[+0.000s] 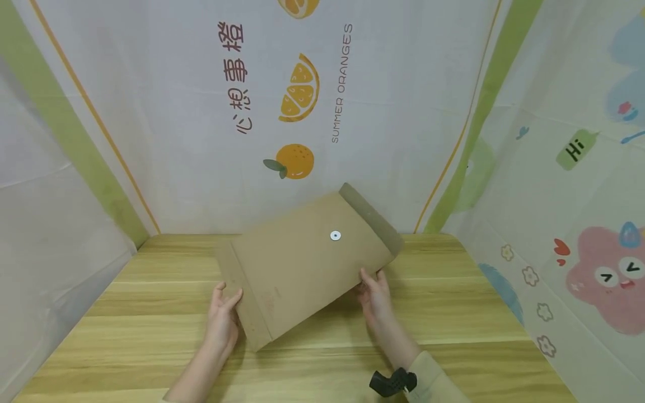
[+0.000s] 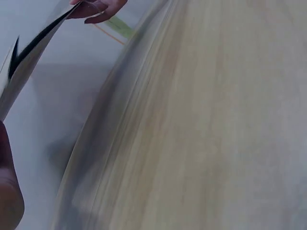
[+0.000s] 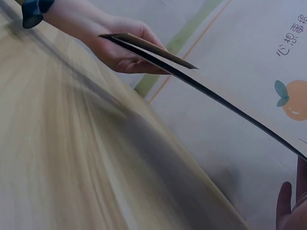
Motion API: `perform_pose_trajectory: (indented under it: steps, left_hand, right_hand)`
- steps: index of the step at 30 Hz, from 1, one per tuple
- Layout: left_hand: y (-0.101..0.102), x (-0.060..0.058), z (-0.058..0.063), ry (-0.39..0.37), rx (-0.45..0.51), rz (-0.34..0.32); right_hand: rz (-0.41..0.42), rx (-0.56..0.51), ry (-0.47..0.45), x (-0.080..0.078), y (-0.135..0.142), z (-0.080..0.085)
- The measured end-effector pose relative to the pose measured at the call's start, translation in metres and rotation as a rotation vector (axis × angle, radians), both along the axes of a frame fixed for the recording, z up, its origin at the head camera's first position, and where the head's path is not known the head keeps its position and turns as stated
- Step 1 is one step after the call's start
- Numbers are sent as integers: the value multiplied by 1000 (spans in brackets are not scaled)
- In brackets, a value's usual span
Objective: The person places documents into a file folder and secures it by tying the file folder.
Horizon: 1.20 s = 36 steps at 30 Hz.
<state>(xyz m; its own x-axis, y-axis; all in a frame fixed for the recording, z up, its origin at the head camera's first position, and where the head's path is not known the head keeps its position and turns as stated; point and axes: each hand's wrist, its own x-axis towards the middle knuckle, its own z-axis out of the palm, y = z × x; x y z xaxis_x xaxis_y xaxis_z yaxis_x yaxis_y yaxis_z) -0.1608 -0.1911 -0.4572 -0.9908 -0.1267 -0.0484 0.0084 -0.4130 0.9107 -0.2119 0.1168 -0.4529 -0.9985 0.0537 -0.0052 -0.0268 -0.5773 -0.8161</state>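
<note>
A brown kraft paper document envelope [image 1: 302, 268] is held up off the table at a slant, its right end higher than its left. One white round button [image 1: 335, 235] shows on its face, and a darker flap [image 1: 373, 218] stands out at the right end. My left hand [image 1: 221, 319] pinches the left end, thumb on the face. My right hand [image 1: 375, 296] grips the lower long edge near the flap, thumb in front and fingers partly hidden behind. In the right wrist view the envelope [image 3: 230, 103] appears edge-on, with the left hand [image 3: 127, 45] at its far end.
Below lies a wood-grain table [image 1: 428, 324]. A white cloth [image 1: 191, 112] printed with oranges hangs behind it, and another printed cloth [image 1: 544, 184] hangs at the right. On my right wrist sits a black strapped device [image 1: 393, 383].
</note>
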Motion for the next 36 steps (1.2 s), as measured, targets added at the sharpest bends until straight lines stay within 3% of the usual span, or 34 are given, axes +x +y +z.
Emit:
perform_pose_trajectory:
  steps: [9, 14, 18, 26, 32, 36]
  left_hand:
    - [-20, -13, 1, 158, 56, -121]
    - [-33, -18, 6, 96, -39, -148]
    - [-38, -22, 10, 43, -127, -212]
    - [-22, -31, 15, 71, -303, -410]
    - [-7, -40, 22, 80, -439, -438]
    - [-1, -48, 29, 107, -452, -422]
  right_hand:
    - [-45, 51, 5, -16, 23, 9]
    - [-9, 138, 5, -23, 38, 18]
    - [44, 205, 16, -27, 49, 25]
    - [137, 337, 71, -33, 57, 32]
    - [217, 470, 84, -39, 61, 35]
    - [264, 620, 136, -43, 65, 39]
